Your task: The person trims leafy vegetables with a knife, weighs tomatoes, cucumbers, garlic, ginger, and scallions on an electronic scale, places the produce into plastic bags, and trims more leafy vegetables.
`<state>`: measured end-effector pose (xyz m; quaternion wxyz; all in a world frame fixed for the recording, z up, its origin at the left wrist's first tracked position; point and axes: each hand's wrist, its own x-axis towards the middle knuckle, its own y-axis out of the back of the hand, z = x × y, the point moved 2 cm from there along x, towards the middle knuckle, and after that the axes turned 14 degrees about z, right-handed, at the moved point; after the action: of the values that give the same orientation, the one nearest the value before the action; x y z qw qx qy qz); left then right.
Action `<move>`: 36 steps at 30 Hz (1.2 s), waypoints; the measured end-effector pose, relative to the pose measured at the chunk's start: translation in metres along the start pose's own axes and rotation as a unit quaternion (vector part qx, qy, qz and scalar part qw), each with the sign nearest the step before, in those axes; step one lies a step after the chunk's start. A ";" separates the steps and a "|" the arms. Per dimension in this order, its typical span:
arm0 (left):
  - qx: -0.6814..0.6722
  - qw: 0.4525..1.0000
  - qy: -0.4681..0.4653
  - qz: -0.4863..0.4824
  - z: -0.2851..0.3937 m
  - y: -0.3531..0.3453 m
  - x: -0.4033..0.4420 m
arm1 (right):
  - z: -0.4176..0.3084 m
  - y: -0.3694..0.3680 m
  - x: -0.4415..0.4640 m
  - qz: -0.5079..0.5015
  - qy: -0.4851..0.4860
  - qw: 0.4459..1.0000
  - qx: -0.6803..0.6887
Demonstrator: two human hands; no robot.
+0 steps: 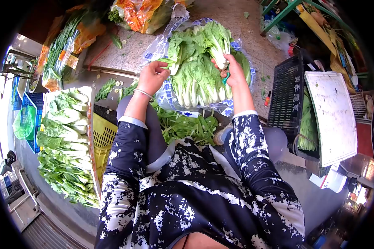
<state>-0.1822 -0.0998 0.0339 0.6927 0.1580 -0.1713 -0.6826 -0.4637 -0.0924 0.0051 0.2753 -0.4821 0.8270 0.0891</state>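
My right hand [233, 71] is closed around the white base of a leafy cabbage head [216, 39], holding it above the pile. A small green-handled tool [225, 78] is tucked in the same hand; its working end is hidden. At the left of the pile, my left hand [154, 76] has its fingers pinched together at the edge of a green leaf [167, 61]. Beneath both hands, several more cabbage heads [197, 83] lie in rows on a blue-and-white plastic bag [165, 94], white stems toward me.
Loose leaves [183, 126] lie between my knees. To the left stand a box of greens [92, 137] and a yellow crate [104, 135]. On the right are a black crate [284, 93] and a white board [333, 118]. An orange-printed bag [143, 14] sits beyond the pile.
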 end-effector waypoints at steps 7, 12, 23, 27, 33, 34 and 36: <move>-0.523 0.772 0.275 -0.233 0.032 -0.035 -0.034 | -0.013 -0.016 -0.099 -0.258 -0.060 0.949 0.169; -0.714 0.644 0.123 -0.244 0.049 -0.041 -0.049 | -0.012 -0.040 -0.144 -0.325 -0.140 0.924 0.143; -0.774 0.561 0.289 -0.046 0.076 -0.025 -0.037 | -0.018 -0.044 -0.178 -0.107 0.363 0.924 -0.047; -0.769 0.533 0.353 -0.007 0.083 -0.026 -0.039 | -0.017 -0.046 -0.179 -0.105 0.400 0.906 -0.087; -0.754 0.540 0.374 0.011 0.091 -0.023 -0.045 | -0.018 -0.045 -0.181 -0.098 0.324 0.938 -0.071; -0.750 0.546 0.373 0.015 0.092 -0.022 -0.046 | -0.018 -0.044 -0.181 -0.095 0.352 0.929 -0.066; -0.747 0.551 0.372 0.017 0.095 -0.022 -0.048 | -0.019 -0.043 -0.179 -0.090 0.380 0.918 -0.061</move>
<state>-0.2451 -0.0504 0.1072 0.5752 -0.1796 0.6702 -0.4333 -0.3657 0.0118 0.1229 -0.0834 -0.5678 0.8154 -0.0754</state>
